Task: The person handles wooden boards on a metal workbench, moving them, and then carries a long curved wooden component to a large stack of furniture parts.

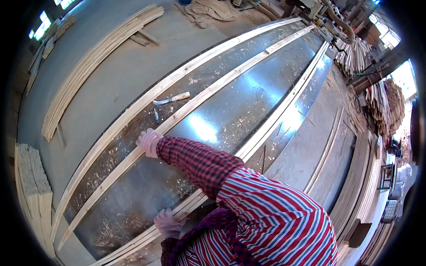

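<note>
My right hand (149, 142), in a thin pale glove, is closed over the middle long wooden strip (195, 101) on a dark metal-topped table (230, 116). Lower down, my left hand (167, 223), also gloved, has its fingers curled at the near group of long strips (266, 133); part of its grip is hidden. Another long strip (155, 91) runs along the table's far side. Between that one and the middle strip lie a curved-bladed hand tool with a wooden handle (179, 96) and a small dark slim object (156, 116).
Wood shavings are scattered over the table. A stack of long strips (100, 57) lies on the floor beyond, and a block of stacked timber (33, 177) stands at the left. Machinery with a hose (344, 26) is at the far end; long boards (355, 177) lie at right.
</note>
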A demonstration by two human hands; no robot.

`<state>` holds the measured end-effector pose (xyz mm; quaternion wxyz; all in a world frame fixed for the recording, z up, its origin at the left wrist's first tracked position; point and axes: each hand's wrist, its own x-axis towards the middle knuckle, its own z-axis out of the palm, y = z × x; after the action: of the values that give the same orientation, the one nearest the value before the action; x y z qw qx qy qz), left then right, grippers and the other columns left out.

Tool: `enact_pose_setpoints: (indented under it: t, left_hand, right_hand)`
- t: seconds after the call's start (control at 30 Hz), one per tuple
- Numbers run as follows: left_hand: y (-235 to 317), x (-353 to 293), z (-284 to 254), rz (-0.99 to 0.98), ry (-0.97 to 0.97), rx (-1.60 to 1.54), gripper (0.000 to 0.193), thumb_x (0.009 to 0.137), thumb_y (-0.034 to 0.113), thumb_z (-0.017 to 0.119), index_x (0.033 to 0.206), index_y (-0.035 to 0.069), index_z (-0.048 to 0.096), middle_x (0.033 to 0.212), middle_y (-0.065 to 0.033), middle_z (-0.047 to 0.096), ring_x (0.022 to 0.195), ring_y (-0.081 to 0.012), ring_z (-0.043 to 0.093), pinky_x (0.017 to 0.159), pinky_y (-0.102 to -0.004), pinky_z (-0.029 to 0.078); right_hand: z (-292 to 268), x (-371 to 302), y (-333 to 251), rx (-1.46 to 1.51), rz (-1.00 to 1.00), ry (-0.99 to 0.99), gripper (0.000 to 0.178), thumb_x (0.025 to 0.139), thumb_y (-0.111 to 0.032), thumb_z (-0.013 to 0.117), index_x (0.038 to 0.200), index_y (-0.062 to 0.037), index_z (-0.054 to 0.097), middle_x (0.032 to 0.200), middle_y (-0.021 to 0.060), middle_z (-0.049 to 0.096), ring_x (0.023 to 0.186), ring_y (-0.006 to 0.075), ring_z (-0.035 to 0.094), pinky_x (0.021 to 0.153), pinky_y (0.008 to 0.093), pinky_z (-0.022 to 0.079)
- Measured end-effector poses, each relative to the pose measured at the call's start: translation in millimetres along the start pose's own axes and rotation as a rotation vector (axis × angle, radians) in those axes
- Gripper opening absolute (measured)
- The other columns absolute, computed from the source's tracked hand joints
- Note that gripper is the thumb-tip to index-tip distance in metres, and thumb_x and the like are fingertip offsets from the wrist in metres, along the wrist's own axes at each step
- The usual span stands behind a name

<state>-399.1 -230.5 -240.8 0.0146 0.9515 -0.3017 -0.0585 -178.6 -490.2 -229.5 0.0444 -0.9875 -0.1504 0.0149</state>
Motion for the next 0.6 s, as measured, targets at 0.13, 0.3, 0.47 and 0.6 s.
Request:
enact_pose_setpoints:
  t: [0.13, 0.3, 0.47, 0.6]
  left_hand:
    - [3.8, -5.0, 9.1, -0.020, 0.033, -0.080, 0.076, 0.058, 0.068, 0.073, 0.103, 0.008, 0.063, 0.097, -0.0098, 0.062, 0.090, -0.0314, 0.060, 0.081, -0.0453, 0.045]
    - [-3.5, -3.5, 9.0, -0.035, -0.026, -0.139, 0.075, 0.055, 0.066, 0.076, 0.099, 0.007, 0.062, 0.094, -0.0118, 0.062, 0.087, -0.0340, 0.060, 0.079, -0.0481, 0.045]
    - [-9.2, -7.9, 26.4, -0.054, 0.063, -0.061, 0.074, 0.053, 0.061, 0.078, 0.100, 0.007, 0.062, 0.096, -0.0127, 0.062, 0.089, -0.0345, 0.060, 0.082, -0.0484, 0.045]
    - [-11.2, -5.2, 23.5, -0.076, -0.036, -0.005, 0.074, 0.052, 0.056, 0.080, 0.104, 0.008, 0.061, 0.104, -0.0131, 0.062, 0.097, -0.0336, 0.059, 0.088, -0.0472, 0.044]
  right_hand:
    - [8.3, 8.8, -16.0, -0.021, 0.030, -0.234, 0.030, 0.078, -0.021, 0.069, 0.106, -0.0165, 0.064, 0.101, 0.0001, 0.066, 0.101, 0.0207, 0.062, 0.074, 0.0370, 0.049]
    - [-33.9, -25.1, -47.4, 0.108, -0.077, -0.409, 0.024, 0.071, -0.014, 0.071, 0.095, -0.0176, 0.071, 0.087, 0.0027, 0.071, 0.082, 0.0229, 0.070, 0.058, 0.0406, 0.055]
    - [9.1, -76.5, -90.6, 0.276, -0.136, -0.416, 0.018, 0.071, -0.022, 0.071, 0.087, -0.0155, 0.075, 0.082, 0.0061, 0.072, 0.080, 0.0266, 0.071, 0.055, 0.0438, 0.058]
    - [-3.5, -142.0, -65.8, 0.308, -0.103, -0.456, 0.022, 0.074, -0.029, 0.070, 0.088, -0.0124, 0.074, 0.087, 0.0072, 0.071, 0.084, 0.0288, 0.070, 0.060, 0.0458, 0.058]
